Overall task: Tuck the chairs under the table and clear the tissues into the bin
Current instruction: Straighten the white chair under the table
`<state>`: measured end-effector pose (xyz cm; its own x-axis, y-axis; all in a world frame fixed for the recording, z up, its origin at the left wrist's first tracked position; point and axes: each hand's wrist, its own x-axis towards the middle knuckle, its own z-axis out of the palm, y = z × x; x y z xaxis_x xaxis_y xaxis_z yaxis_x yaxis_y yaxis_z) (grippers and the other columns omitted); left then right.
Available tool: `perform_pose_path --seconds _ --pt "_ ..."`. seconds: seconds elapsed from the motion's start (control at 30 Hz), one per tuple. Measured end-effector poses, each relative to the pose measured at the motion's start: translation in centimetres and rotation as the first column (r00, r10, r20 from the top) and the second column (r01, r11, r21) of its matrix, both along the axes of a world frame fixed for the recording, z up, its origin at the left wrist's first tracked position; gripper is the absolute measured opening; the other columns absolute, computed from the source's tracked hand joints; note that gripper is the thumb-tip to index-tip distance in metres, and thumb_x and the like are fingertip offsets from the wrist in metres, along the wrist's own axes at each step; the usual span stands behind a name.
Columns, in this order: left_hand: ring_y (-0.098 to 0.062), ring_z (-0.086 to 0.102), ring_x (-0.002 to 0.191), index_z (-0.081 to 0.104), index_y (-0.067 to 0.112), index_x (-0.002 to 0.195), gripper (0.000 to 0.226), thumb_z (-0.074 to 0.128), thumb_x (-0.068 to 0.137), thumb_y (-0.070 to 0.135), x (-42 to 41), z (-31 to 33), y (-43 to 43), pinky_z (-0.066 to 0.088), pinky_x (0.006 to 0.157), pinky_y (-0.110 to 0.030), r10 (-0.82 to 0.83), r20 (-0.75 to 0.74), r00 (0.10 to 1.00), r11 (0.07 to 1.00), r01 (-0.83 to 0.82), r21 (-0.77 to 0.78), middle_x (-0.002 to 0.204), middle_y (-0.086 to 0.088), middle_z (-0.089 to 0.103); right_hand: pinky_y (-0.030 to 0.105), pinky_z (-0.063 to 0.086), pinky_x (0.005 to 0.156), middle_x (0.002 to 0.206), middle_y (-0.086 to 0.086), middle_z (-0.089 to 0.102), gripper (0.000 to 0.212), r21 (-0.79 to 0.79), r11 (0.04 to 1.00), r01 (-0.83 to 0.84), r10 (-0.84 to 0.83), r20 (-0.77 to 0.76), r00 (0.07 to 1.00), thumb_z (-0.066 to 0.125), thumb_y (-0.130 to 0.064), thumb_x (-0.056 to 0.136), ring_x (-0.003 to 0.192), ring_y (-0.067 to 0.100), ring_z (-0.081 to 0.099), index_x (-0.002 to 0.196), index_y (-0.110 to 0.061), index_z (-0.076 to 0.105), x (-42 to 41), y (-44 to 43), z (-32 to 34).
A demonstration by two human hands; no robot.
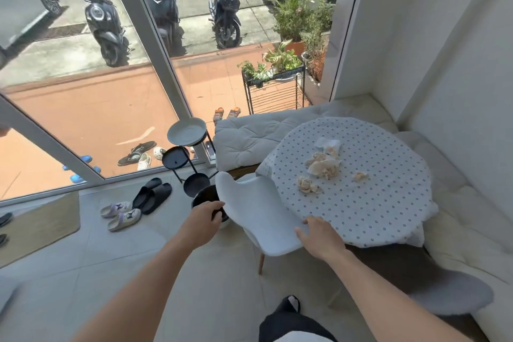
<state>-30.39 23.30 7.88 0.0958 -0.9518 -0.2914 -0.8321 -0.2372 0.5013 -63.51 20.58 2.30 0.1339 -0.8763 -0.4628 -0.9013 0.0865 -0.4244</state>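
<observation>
A white chair (pixel 258 214) stands with its seat under the round table (pixel 361 219), which wears a dotted cloth. My left hand (pixel 206 219) curls around the left edge of the chair's back. My right hand (pixel 319 239) holds the right end of the back, fingers over the edge. Several crumpled tissues (pixel 323 168) lie on the middle of the table. A second chair (pixel 449 296) shows at the lower right, beside the table. A dark round bin (pixel 204 197) sits on the floor just behind my left hand, partly hidden by it and the chair.
A black tiered stand (pixel 187 144) with a white dish stands by the glass wall. Slippers (pixel 151 196) and a mat (pixel 41 225) lie on the floor to the left. A white cushioned bench (pixel 249 136) wraps around the table's far and right sides.
</observation>
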Motion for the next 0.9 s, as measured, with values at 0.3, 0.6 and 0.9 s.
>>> perform_pose_path --seconds 0.3,0.6,0.9 --pt "-0.021 0.052 0.131 0.053 0.028 0.147 0.044 0.053 0.103 0.032 4.6 -2.9 -9.9 0.047 0.104 -0.035 -0.163 0.108 0.981 0.979 0.147 0.14 0.14 0.005 0.058 0.043 0.049 0.101 0.139 0.004 0.058 0.067 0.098 0.995 0.025 -0.033 0.082 0.996 0.042 -0.07 0.096 0.125 0.024 0.055 0.14 -0.021 0.054 8.5 -7.1 -2.0" --pt "-0.023 0.044 0.142 0.04 0.031 0.156 0.072 0.074 0.092 0.026 9.0 -8.5 -20.4 0.042 0.113 -0.039 -0.513 0.186 0.838 0.823 0.419 0.383 0.158 0.005 0.041 0.045 0.047 0.104 0.139 0.003 0.056 0.08 0.286 0.951 0.117 -0.156 0.119 0.981 0.045 -0.082 0.087 0.128 0.026 0.054 0.14 -0.022 0.053 18.3 -8.3 -5.6" --pt "-0.031 0.066 0.109 0.06 0.015 0.129 0.048 0.077 0.085 0.025 11.1 -12.8 -28.4 0.056 0.084 -0.046 -0.766 0.232 0.599 0.637 0.661 0.396 0.115 -0.006 0.067 0.048 0.05 0.097 0.124 0.01 0.057 0.058 0.36 0.884 0.299 -0.334 0.037 0.942 0.043 -0.069 0.097 0.119 0.036 0.054 0.124 -0.02 0.056 28.1 -10.0 -9.0"
